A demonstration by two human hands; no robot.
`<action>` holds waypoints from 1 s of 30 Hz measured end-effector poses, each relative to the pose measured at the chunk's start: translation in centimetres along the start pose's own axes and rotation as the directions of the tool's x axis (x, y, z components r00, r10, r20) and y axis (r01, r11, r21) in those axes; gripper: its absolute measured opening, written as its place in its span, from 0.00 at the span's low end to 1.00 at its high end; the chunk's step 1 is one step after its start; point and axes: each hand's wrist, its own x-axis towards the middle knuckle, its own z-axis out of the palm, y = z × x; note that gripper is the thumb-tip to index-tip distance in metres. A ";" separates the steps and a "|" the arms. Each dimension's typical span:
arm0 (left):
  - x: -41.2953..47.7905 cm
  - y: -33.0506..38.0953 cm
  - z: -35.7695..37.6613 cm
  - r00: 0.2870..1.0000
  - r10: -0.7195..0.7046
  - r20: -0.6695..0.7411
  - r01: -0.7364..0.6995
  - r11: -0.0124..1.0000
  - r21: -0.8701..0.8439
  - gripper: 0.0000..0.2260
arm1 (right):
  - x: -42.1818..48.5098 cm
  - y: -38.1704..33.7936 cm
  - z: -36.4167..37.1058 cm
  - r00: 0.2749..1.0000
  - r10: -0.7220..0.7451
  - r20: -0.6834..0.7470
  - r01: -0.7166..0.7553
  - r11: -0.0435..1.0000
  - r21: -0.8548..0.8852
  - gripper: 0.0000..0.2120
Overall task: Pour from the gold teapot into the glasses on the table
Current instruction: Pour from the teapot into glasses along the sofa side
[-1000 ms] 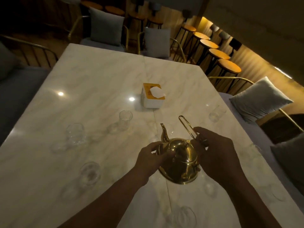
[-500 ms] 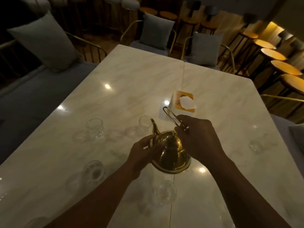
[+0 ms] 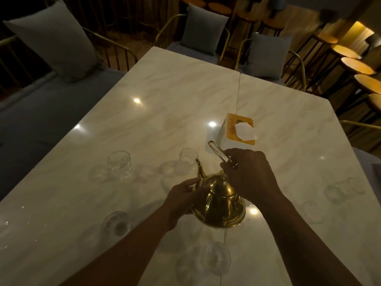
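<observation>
Both hands carried the gold teapot (image 3: pixel 219 203) farther across the counter (image 3: pixel 169 96), until its spout (image 3: pixel 200 168) reached the rim of the far clear glass (image 3: pixel 188 159).

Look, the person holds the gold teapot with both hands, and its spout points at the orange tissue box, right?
Not quite. Both hands, left hand and right hand, do hold the gold teapot, but the head view shows its spout aimed at a glass, not the tissue box.
</observation>
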 end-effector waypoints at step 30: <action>2.1 -0.6 -1.2 0.995 -0.069 0.070 0.069 0.998 0.000 0.22 | 2.4 -1.6 0.0 0.998 0.031 0.055 -0.027 0.998 -0.064 0.19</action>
